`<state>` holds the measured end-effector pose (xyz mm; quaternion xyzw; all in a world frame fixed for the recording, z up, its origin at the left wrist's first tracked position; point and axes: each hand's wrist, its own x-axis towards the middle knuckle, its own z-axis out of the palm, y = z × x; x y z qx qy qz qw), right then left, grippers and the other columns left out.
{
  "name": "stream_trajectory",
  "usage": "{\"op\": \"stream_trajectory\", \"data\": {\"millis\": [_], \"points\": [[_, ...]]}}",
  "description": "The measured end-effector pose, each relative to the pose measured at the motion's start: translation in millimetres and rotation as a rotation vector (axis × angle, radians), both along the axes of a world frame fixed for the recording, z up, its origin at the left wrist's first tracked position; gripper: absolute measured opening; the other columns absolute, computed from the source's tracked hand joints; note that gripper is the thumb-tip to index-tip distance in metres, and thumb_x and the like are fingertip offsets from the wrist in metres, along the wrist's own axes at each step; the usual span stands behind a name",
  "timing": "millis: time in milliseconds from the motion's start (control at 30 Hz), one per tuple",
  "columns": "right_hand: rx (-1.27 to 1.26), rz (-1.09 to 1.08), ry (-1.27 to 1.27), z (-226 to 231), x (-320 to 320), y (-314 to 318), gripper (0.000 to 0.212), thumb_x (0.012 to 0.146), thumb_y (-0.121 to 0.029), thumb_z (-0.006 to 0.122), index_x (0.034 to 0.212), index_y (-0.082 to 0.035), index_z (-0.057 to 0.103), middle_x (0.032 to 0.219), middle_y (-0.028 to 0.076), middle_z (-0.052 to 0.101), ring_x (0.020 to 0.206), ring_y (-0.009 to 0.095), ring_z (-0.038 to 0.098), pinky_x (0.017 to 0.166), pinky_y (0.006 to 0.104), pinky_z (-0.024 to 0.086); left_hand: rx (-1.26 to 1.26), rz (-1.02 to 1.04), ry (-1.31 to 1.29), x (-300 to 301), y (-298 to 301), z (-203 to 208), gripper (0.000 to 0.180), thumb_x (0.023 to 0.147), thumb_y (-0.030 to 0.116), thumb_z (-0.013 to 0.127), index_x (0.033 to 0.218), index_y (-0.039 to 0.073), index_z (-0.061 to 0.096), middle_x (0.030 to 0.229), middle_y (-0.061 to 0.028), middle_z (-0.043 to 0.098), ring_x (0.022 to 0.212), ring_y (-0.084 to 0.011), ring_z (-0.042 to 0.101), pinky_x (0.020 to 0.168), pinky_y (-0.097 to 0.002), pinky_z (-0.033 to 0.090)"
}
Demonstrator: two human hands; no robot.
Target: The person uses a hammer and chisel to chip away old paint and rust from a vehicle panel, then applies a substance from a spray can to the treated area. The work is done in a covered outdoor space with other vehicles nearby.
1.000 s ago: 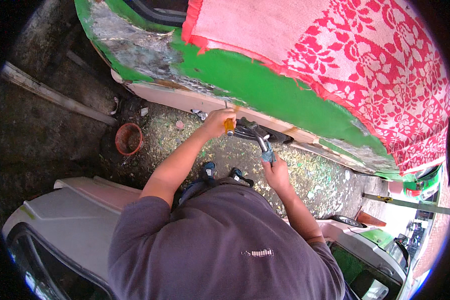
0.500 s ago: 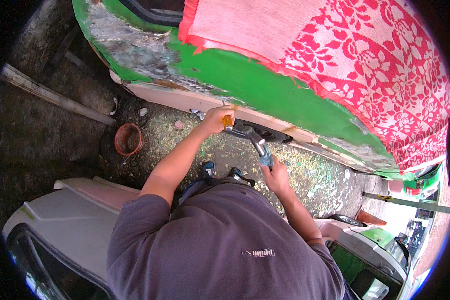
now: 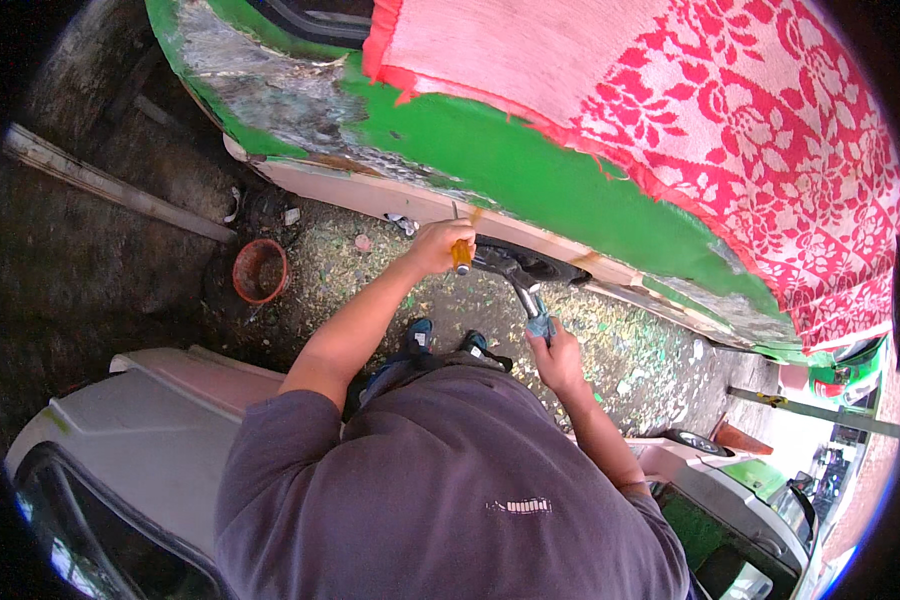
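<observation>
Head view: left hand (image 3: 434, 249) fisted round amber tool (image 3: 461, 255), blade (image 3: 455, 210) toward sill (image 3: 340, 192) at 12 o'clock; right hand (image 3: 558, 358) grips hammer (image 3: 527, 300), tool's 4 o'clock. Off-aim swing could catch left hand, held so near butt (image 3: 462, 269).

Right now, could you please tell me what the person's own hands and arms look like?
The left hand and right hand are ungloved. The short, loose sleeves match the dark grey shirt, which bears a small pale print.

The handle (image 3: 461, 256) is amber, bodywork (image 3: 530, 165) green, floral cloth (image 3: 740, 130) red and white.
</observation>
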<state>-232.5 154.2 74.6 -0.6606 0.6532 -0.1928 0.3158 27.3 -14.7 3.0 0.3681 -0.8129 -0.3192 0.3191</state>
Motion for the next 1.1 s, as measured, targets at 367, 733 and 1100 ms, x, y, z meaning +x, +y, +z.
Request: {"op": "stream_trajectory", "data": {"millis": [367, 733, 1100], "points": [[-0.029, -0.068, -0.040, 1, -10, 3, 0.040, 0.091, -0.028, 0.063, 0.102, 0.010, 0.055, 0.067, 0.026, 0.060, 0.067, 0.044, 0.063, 0.060, 0.0467, 0.048, -0.012, -0.054, 0.056, -24, -3, 6, 0.022, 0.077, 0.010, 0.070, 0.075, 0.007, 0.049, 0.075, -0.0072, 0.055, 0.071, -0.0272, 0.062, 0.060, -0.0383, 0.047], [-0.009, -0.051, -0.048, 9, -10, 0, 0.041, 0.091, -0.028, 0.063, 0.110, 0.008, 0.056, 0.069, 0.026, 0.062, 0.068, 0.043, 0.064, 0.061, 0.0474, 0.049, -0.057, -0.056, 0.044, -25, -8, 1, 0.022, 0.077, 0.013, 0.070, 0.075, 0.007, 0.049, 0.073, -0.0078, 0.054, 0.068, -0.0286, 0.060, 0.060, -0.0388, 0.046], [-0.042, 0.039, 0.121, -16, -11, -7, 0.035, 0.090, -0.028, 0.062, 0.100, 0.004, 0.055, 0.071, 0.027, 0.062, 0.068, 0.047, 0.063, 0.061, 0.0524, 0.050, 0.032, 0.042, -0.006, -15, -7, -43, 0.021, 0.076, 0.008, 0.070, 0.075, 0.006, 0.049, 0.074, -0.0067, 0.055, 0.070, -0.0286, 0.060, 0.061, -0.0372, 0.047]]}}
